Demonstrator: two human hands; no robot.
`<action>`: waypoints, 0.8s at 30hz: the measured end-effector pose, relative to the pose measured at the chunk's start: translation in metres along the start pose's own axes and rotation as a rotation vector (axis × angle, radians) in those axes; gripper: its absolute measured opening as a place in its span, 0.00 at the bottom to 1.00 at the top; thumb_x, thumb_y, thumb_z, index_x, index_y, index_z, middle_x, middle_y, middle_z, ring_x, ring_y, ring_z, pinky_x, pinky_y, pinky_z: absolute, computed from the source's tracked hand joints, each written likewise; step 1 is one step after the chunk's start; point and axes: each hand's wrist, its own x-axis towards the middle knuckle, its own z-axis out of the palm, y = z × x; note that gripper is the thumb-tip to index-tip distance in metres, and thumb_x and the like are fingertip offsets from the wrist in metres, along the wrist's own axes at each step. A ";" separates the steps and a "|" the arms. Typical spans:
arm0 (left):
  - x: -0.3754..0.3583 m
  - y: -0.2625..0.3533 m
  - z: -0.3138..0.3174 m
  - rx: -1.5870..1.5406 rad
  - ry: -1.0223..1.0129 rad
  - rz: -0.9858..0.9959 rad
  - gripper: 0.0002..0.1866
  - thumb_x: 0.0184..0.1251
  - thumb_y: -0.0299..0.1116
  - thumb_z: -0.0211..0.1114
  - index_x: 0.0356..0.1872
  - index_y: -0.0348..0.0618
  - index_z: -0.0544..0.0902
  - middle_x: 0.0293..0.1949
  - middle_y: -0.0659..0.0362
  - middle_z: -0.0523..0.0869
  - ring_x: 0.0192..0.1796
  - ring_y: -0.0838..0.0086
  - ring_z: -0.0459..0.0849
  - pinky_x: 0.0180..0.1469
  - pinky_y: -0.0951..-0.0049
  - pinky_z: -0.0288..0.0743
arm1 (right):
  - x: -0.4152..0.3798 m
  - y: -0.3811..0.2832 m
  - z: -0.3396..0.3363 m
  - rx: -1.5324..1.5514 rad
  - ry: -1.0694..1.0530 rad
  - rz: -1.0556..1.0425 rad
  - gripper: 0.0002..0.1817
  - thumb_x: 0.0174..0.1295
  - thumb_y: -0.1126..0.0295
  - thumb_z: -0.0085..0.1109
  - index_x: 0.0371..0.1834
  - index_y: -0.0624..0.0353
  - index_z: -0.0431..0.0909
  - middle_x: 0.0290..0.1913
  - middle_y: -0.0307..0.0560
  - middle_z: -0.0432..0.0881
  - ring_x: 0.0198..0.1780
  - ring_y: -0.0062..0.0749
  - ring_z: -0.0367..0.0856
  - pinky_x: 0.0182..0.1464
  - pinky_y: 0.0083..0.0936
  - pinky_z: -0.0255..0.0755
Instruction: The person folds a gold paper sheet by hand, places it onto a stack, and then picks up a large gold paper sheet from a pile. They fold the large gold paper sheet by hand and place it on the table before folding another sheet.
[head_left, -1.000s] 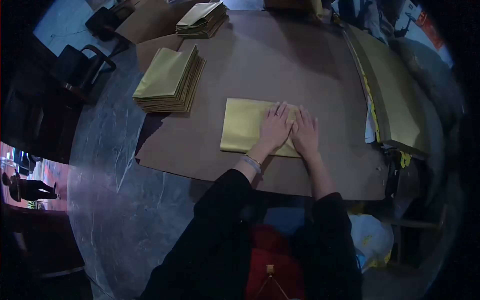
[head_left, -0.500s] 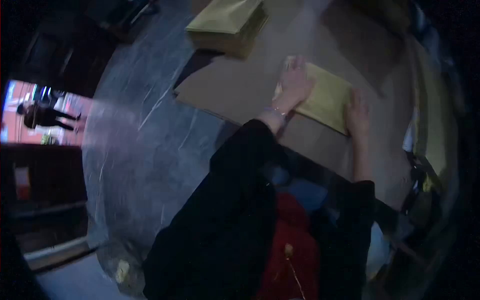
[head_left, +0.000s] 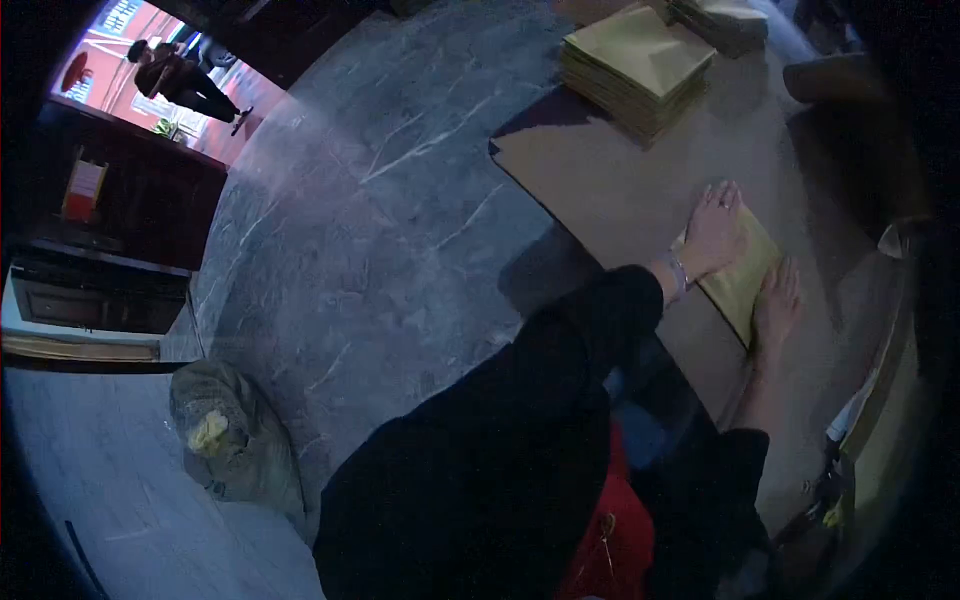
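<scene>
A yellow rectangular piece of paper, either one sheet or a thin pad, lies on the brown work surface. My left hand rests flat over its far left part, fingers extended, with a bracelet at the wrist. Along the near right edge, my right hand lies with its fingers stretched out, touching the paper. Both palms face down and partly cover it. Beyond my hands stands a thick stack of yellow paper.
Another stack of paper sits behind the first. A dark brown roll or sheet is at the right. On the grey floor a filled sack leans at the lower left. A person stands in the doorway.
My view has swung left, so the table, paper and hands appear farther right and lower. Both hands are still on the yellow paper.
</scene>
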 end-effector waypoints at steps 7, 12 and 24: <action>-0.009 0.003 -0.021 -0.079 -0.007 -0.118 0.46 0.62 0.57 0.51 0.69 0.28 0.50 0.73 0.46 0.50 0.75 0.58 0.46 0.74 0.59 0.35 | -0.007 0.024 0.001 -0.136 -0.059 0.259 0.31 0.72 0.47 0.23 0.74 0.47 0.49 0.76 0.37 0.47 0.75 0.31 0.45 0.70 0.52 0.43; -0.007 0.003 -0.023 0.004 -0.046 -0.080 0.45 0.64 0.56 0.49 0.70 0.28 0.48 0.73 0.46 0.47 0.75 0.57 0.42 0.74 0.58 0.33 | -0.007 0.018 -0.012 -0.114 -0.080 0.265 0.31 0.72 0.47 0.24 0.74 0.48 0.49 0.76 0.38 0.46 0.76 0.30 0.45 0.71 0.50 0.42; -0.045 0.000 -0.006 -0.175 -0.107 0.530 0.28 0.70 0.47 0.47 0.61 0.32 0.68 0.65 0.48 0.66 0.70 0.58 0.57 0.71 0.59 0.47 | -0.013 -0.002 -0.036 -0.128 -0.123 0.335 0.29 0.72 0.49 0.25 0.73 0.47 0.51 0.76 0.35 0.48 0.75 0.30 0.48 0.72 0.48 0.41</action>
